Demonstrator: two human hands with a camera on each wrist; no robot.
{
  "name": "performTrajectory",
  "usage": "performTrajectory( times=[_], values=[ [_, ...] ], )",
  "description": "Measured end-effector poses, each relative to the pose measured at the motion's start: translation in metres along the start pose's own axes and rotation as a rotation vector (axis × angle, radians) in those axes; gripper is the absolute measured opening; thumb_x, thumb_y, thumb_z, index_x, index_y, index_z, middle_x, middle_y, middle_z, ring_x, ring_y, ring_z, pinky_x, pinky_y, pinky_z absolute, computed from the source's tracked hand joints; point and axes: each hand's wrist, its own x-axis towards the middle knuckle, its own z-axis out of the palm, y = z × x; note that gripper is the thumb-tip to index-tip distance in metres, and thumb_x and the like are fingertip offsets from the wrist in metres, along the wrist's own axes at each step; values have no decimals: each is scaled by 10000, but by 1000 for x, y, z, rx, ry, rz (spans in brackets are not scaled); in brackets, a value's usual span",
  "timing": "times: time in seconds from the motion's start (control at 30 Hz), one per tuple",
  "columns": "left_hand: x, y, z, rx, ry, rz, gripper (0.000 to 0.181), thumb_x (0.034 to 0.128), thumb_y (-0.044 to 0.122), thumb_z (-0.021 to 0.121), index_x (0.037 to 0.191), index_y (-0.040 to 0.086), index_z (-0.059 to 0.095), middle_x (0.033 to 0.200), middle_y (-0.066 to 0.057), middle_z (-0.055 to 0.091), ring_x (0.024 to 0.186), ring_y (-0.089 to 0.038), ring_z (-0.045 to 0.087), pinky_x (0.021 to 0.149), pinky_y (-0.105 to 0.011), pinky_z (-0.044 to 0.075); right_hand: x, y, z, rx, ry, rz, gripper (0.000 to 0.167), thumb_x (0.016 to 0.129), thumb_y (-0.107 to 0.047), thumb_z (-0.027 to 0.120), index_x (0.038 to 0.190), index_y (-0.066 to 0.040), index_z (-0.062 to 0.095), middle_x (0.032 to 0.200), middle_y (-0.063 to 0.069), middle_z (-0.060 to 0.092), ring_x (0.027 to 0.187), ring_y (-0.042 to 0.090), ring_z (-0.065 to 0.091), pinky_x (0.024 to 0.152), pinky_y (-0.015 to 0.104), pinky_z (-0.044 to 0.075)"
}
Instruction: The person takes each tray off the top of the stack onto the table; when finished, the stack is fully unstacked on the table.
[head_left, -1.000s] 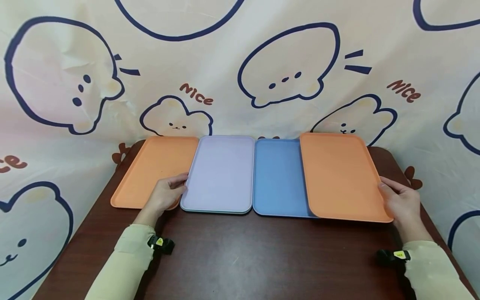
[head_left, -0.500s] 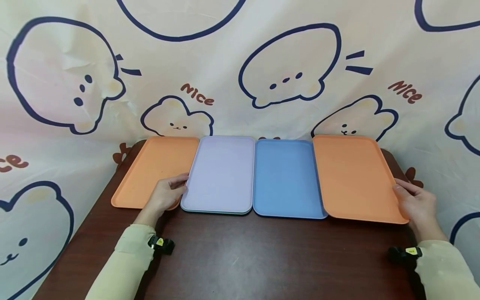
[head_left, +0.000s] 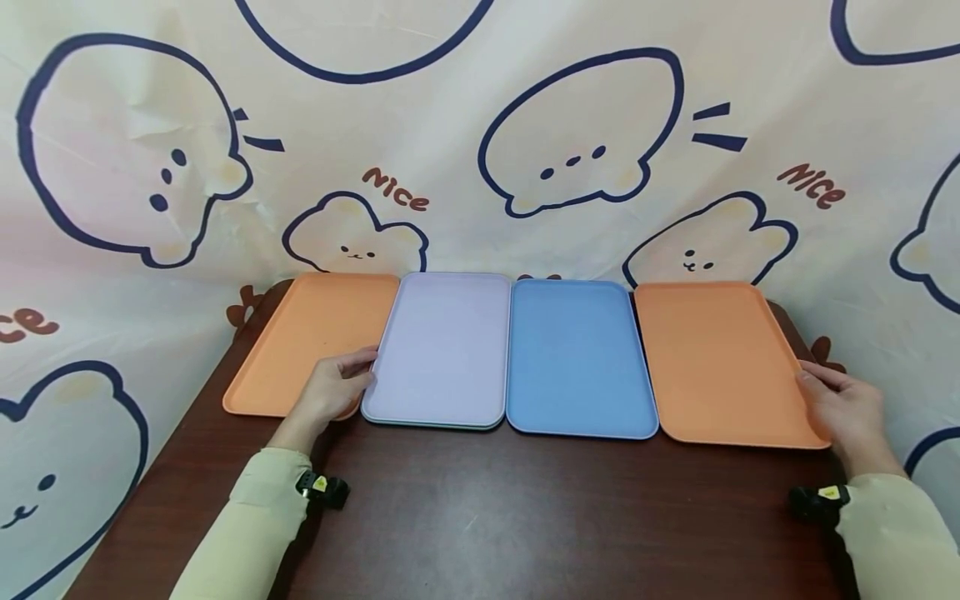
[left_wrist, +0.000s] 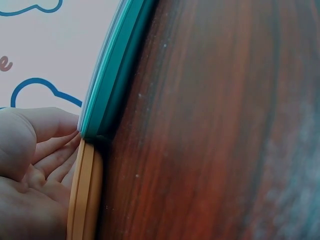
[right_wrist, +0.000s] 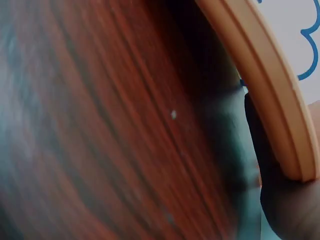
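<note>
A lavender tray [head_left: 442, 350] lies flat on a green tray [left_wrist: 116, 70], of which only the edge shows. My left hand [head_left: 330, 392] grips the lavender tray's left edge between thumb and fingers, over the right side of an orange tray [head_left: 300, 342]. To the right of the lavender tray lies a blue tray [head_left: 581, 358]. Beside that, a second orange tray [head_left: 727, 367] is pinched at its right edge by my right hand [head_left: 847, 412]. The fingers beneath that edge are mostly hidden. In the right wrist view, its orange rim [right_wrist: 270, 80] passes close to the camera.
The trays stand in a row along the back of a dark brown wooden table [head_left: 480, 508]. Behind them hangs a pale curtain [head_left: 450, 125] with cartoon bear drawings. Each wrist wears a black strap camera [head_left: 324, 490].
My right hand has moved right with the second orange tray, off the blue tray, and lowered it beside it. The blue tray is now fully uncovered. My left hand has stayed in place.
</note>
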Motion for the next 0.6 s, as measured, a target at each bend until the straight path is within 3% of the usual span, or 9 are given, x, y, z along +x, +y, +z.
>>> performTrajectory(
  times=[0.07, 0.1, 0.2, 0.4, 0.6],
  values=[
    [0, 0, 0, 1, 1, 0, 484, 1064, 50, 605, 1539, -28, 563, 1637, -223, 514, 1550, -381, 473, 1236, -507, 418, 1, 0, 2, -11, -13, -16, 678, 1104, -511, 499, 1618, -69, 467, 1689, 223, 406, 1403, 377, 503, 1050, 336, 558],
    [0, 0, 0, 0, 2, 0, 484, 1064, 50, 605, 1540, -26, 563, 1637, -222, 515, 1550, -379, 474, 1234, -502, 420, 1, -1, 3, -23, -18, -30, 667, 1113, -494, 486, 1616, -57, 465, 1697, 246, 389, 1428, 411, 483, 1079, 372, 547],
    [-1, 0, 0, -3, 2, -1, 486, 1065, 52, 605, 1544, -16, 563, 1635, -221, 518, 1547, -373, 479, 1222, -474, 436, 1, -4, 6, -98, -23, -86, 626, 1138, -433, 441, 1601, -12, 463, 1712, 305, 336, 1559, 543, 314, 1229, 689, 332],
    [-1, 1, -2, -4, -1, -15, 489, 1071, 72, 615, 1553, 5, 563, 1635, -213, 521, 1547, -366, 480, 1202, -421, 462, 3, -10, 9, -292, -31, -262, 499, 1145, -209, 431, 1512, 122, 496, 1543, 465, 412, 1414, 663, 381, 1119, 776, 374],
    [-1, 1, -1, -14, -11, -26, 493, 1079, 81, 619, 1564, 21, 556, 1642, -210, 516, 1551, -368, 474, 1228, -499, 443, 3, -14, 4, -379, -68, -331, 490, 1120, -151, 443, 1448, 208, 500, 1459, 506, 424, 1339, 680, 413, 1072, 776, 406]
  ],
)
